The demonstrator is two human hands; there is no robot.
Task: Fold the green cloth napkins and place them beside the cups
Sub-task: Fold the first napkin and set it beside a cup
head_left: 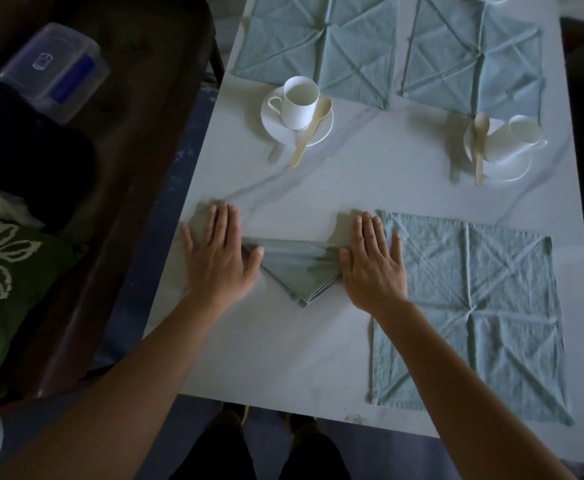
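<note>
A pale green napkin, folded into a downward-pointing triangle, lies on the white marble table. My left hand presses flat on its left end and my right hand presses flat on its right end, fingers straight. An unfolded green napkin lies flat just right of my right hand. Two more unfolded napkins lie at the far side, one on the left and one on the right. A white cup on a saucer stands upright; a second cup lies tipped on its saucer.
A pale spoon leans on the left saucer and another spoon on the right one. Left of the table stands a dark bench with a clear plastic box and a green patterned cushion. My feet show below the table's near edge.
</note>
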